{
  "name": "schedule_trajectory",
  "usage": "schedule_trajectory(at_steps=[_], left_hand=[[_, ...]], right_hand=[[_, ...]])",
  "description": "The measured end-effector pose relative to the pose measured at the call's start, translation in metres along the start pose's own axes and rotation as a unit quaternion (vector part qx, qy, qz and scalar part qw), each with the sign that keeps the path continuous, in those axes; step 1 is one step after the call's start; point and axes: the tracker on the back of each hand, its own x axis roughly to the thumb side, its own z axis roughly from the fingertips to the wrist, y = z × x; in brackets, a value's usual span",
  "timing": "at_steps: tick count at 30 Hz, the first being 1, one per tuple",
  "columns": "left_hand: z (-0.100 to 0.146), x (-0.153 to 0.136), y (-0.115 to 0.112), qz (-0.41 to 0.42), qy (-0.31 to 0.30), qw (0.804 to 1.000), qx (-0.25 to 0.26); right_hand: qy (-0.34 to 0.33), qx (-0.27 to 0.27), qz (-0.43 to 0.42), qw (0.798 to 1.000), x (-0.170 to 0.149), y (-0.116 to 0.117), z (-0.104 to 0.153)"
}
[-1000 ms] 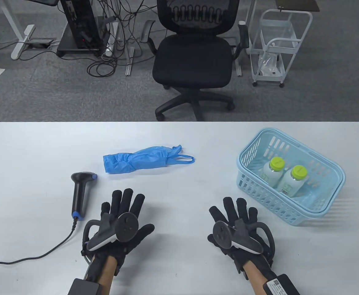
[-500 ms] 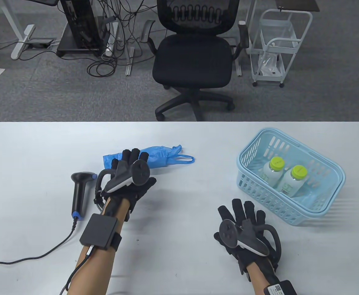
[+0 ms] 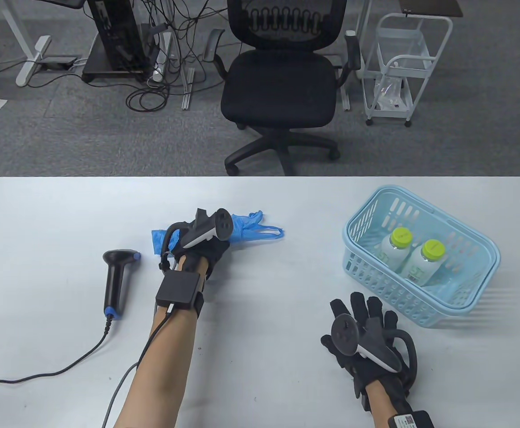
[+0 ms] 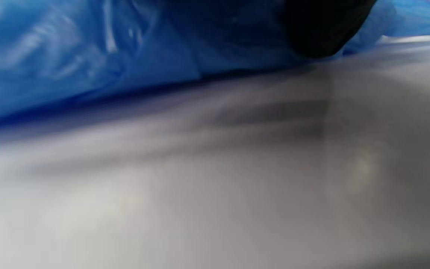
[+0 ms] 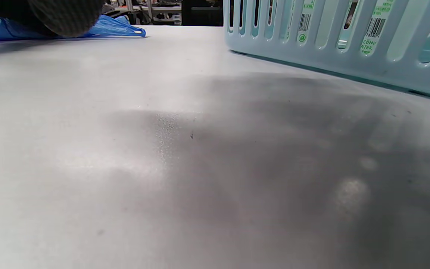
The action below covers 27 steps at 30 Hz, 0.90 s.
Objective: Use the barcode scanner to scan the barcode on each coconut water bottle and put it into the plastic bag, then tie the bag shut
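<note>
Table view: bright, even overhead light, sharp, soft shadows on the tabletop point(image 3: 264, 290). Left wrist view: heavily blurred. Right wrist view: broad shadow, faint glare.

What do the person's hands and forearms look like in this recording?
Both the left hand and the right hand wear black gloves, each with a dark grey-and-white tracker with a ring strapped to its back. Forearms are bare. The left wrist carries a black box with a cable trailing off; the right wrist's box bears a white label.

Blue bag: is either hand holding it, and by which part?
Left hand is on the bag at its middle; an actual grip cannot be told. Right hand holds nothing.
</note>
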Motion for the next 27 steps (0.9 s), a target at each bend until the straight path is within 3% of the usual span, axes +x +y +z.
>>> schedule_trajectory(at_steps=[2,7,12,18,25,27], left_hand=[[0.004,0.0,0.005,0.0,-0.016,1.0,0.011],[0.037,-0.007,0.022,0.11,-0.041,0.99,0.08],[0.088,-0.001,0.044,0.215,-0.085,0.966,0.119],[0.152,0.018,0.058,0.28,-0.15,0.936,0.15],[0.212,0.036,0.043,0.369,-0.198,0.894,0.16],[0.221,0.04,0.031,0.37,-0.2,0.893,0.158]], right_hand=[[-0.002,0.003,0.002,1.0,0.001,0.001,-0.001],[-0.017,0.0,0.009,1.0,0.007,0.001,0.0],[-0.039,-0.002,0.015,0.999,0.013,0.002,0.0],[-0.075,-0.011,0.002,0.997,0.023,-0.001,0.002],[-0.138,-0.032,-0.089,0.986,0.035,0.0,0.001],[-0.155,-0.037,-0.119,0.98,0.039,-0.001,0.002]])
